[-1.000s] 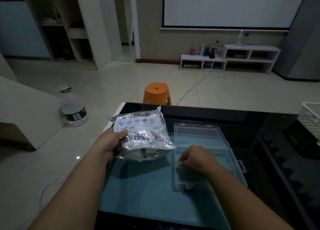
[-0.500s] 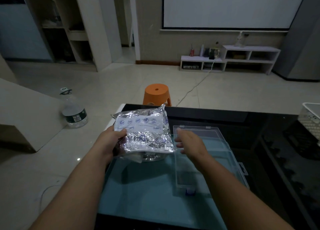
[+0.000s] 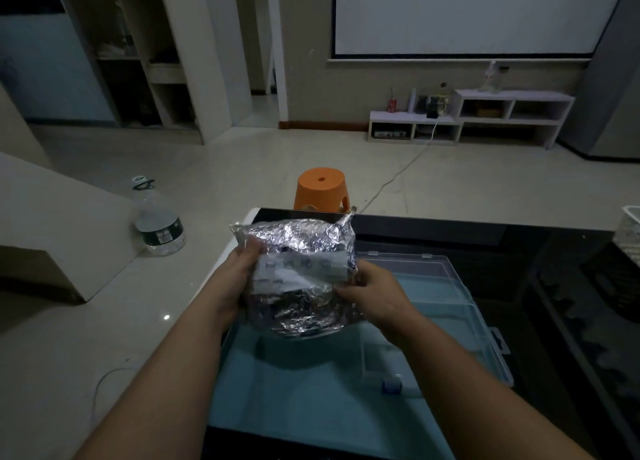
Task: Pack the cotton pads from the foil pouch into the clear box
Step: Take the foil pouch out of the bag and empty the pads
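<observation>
A crinkled silver foil pouch (image 3: 298,269) with a white printed label is held up above the teal mat. My left hand (image 3: 239,272) grips its left edge, thumb on the front. My right hand (image 3: 374,293) holds its right lower side, fingers curled round the foil. The clear box (image 3: 436,286) lies open on the mat to the right, its lid laid flat toward the far side and a blue latch at its near end. No cotton pads are visible; the pouch hides its contents.
A teal mat (image 3: 311,390) covers the near part of the dark glass table (image 3: 519,252). An orange stool (image 3: 322,189) stands behind the table, a large water bottle (image 3: 157,224) on the floor at left, a white basket (image 3: 630,231) at the right edge.
My right hand left the clear box, moved left and took hold of the pouch's right side. The pouch has tilted toward me and lifted slightly.
</observation>
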`<action>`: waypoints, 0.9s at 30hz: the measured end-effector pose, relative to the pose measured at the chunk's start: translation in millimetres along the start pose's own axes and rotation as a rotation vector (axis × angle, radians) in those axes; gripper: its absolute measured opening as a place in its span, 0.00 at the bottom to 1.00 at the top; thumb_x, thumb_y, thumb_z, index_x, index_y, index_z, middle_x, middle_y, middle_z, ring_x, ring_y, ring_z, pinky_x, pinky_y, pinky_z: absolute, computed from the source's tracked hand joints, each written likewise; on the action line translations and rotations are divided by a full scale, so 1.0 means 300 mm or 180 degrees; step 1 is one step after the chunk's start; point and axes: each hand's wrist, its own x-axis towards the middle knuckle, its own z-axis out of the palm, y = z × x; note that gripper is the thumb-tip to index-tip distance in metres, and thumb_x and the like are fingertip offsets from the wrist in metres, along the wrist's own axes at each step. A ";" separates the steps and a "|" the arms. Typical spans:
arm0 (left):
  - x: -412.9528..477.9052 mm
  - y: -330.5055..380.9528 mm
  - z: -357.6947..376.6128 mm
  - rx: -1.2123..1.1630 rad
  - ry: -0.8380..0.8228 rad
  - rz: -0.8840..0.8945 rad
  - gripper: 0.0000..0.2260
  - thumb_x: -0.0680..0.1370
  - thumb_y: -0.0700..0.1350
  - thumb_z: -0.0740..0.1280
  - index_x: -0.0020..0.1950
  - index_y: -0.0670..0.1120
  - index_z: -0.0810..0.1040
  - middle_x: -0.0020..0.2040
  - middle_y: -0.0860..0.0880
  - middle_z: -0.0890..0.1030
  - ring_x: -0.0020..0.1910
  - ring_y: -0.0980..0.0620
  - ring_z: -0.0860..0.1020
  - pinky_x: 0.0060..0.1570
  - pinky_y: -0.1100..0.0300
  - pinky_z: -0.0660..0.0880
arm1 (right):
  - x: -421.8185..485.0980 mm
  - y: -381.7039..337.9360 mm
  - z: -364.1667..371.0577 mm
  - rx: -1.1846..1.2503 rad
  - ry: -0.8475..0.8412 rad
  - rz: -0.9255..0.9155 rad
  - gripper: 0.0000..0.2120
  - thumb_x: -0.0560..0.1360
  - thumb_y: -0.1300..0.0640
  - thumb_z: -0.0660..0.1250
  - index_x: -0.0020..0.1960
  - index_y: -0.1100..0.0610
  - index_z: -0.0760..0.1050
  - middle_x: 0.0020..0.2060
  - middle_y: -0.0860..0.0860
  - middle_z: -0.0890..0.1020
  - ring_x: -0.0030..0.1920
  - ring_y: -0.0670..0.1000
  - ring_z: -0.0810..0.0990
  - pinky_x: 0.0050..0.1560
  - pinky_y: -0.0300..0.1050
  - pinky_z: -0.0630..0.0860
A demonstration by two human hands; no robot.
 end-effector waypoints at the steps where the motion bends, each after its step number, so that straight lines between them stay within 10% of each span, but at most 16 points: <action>1: 0.003 -0.003 -0.002 -0.0067 0.0036 -0.0008 0.17 0.78 0.59 0.61 0.56 0.47 0.74 0.45 0.46 0.85 0.43 0.44 0.83 0.43 0.52 0.78 | -0.001 0.001 0.001 -0.0018 -0.0095 0.0018 0.12 0.75 0.65 0.68 0.53 0.50 0.77 0.48 0.55 0.83 0.48 0.57 0.83 0.49 0.58 0.81; 6: 0.008 -0.007 0.003 -0.0403 0.0292 -0.0006 0.05 0.77 0.44 0.68 0.52 0.48 0.78 0.45 0.44 0.85 0.38 0.45 0.84 0.42 0.50 0.80 | -0.008 -0.012 0.020 0.0631 -0.0217 0.0059 0.38 0.70 0.38 0.67 0.75 0.41 0.54 0.69 0.51 0.70 0.66 0.58 0.73 0.64 0.59 0.72; 13: 0.017 -0.006 0.011 -0.0181 0.0459 0.0206 0.08 0.75 0.44 0.71 0.52 0.43 0.82 0.47 0.38 0.85 0.42 0.41 0.83 0.50 0.42 0.79 | -0.013 -0.056 0.056 0.0470 0.0231 -0.0124 0.11 0.79 0.46 0.62 0.57 0.50 0.76 0.51 0.47 0.81 0.53 0.49 0.77 0.47 0.44 0.72; 21: 0.006 -0.003 -0.002 0.0092 0.0265 0.0072 0.18 0.69 0.42 0.75 0.56 0.37 0.78 0.49 0.36 0.84 0.47 0.37 0.83 0.52 0.41 0.78 | -0.011 -0.065 0.045 0.0313 0.0502 -0.0058 0.11 0.79 0.48 0.63 0.43 0.54 0.76 0.36 0.49 0.76 0.38 0.47 0.73 0.40 0.44 0.69; 27: 0.002 -0.002 0.027 0.0440 0.0894 0.0437 0.05 0.76 0.45 0.71 0.44 0.44 0.80 0.40 0.47 0.84 0.36 0.49 0.83 0.37 0.59 0.77 | -0.005 -0.022 0.036 0.0182 0.0044 -0.0036 0.17 0.75 0.42 0.66 0.61 0.46 0.72 0.55 0.46 0.80 0.54 0.49 0.79 0.54 0.52 0.78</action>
